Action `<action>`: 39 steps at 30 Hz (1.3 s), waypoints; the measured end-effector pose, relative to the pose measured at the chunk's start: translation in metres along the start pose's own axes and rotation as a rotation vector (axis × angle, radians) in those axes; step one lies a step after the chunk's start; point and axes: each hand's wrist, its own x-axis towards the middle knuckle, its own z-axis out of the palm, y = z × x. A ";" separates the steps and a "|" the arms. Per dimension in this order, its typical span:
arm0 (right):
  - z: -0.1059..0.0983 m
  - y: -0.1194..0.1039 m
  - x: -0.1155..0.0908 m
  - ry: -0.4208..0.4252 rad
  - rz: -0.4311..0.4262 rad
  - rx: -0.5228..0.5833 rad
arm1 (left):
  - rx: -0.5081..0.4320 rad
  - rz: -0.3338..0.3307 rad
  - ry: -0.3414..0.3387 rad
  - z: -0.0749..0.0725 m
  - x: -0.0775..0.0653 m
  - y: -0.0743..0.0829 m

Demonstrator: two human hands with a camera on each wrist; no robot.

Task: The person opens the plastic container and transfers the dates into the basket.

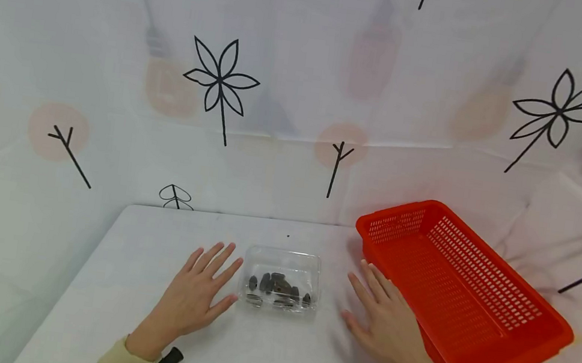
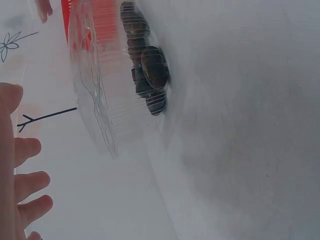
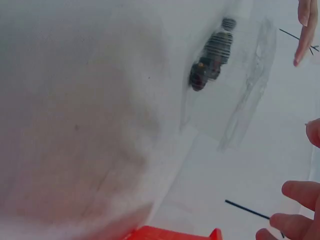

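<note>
Between the two hands a clear plastic box (image 1: 283, 259) stands on the white table, several small dark oval pieces (image 1: 283, 286) lying on its bottom; their exact kind cannot be told. My left hand (image 1: 196, 291) is spread at the box's left side, fingers straight and holding nothing. On the other side my right hand (image 1: 386, 317) is likewise spread, apart from the box and close by a red basket (image 1: 465, 288). The left wrist view shows the box's ribbed wall (image 2: 132, 110) with the dark pieces (image 2: 154, 67) behind it.
The red basket, with slotted walls, sits at a slant along the table's right side. Behind the white-covered table (image 1: 269, 360) hangs a white cloth (image 1: 293, 73) printed with leaf and twig drawings. A tiny dark speck (image 1: 288, 235) lies beyond the box.
</note>
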 end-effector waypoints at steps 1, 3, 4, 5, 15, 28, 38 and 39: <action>0.001 0.000 0.000 0.018 0.003 0.019 | -0.002 0.003 0.006 0.000 0.000 0.000; 0.001 -0.002 0.000 0.049 0.013 0.057 | -0.014 0.003 0.019 0.001 0.001 0.001; 0.002 -0.003 0.000 0.060 0.021 0.080 | -0.022 0.002 0.027 0.001 0.001 0.002; 0.003 -0.005 0.000 0.067 0.032 0.102 | -0.034 -0.003 0.034 0.002 0.001 0.002; 0.025 -0.027 0.006 0.155 0.114 0.293 | -0.250 -0.180 0.141 0.015 -0.004 0.008; 0.048 -0.069 0.033 0.157 0.068 0.469 | -0.942 -0.654 -0.067 0.040 -0.002 0.027; 0.062 -0.095 0.050 0.107 -0.015 0.504 | -1.073 -0.718 -0.095 0.051 -0.003 0.026; 0.063 -0.097 0.052 0.103 -0.023 0.504 | -1.101 -0.717 -0.091 0.051 -0.004 0.026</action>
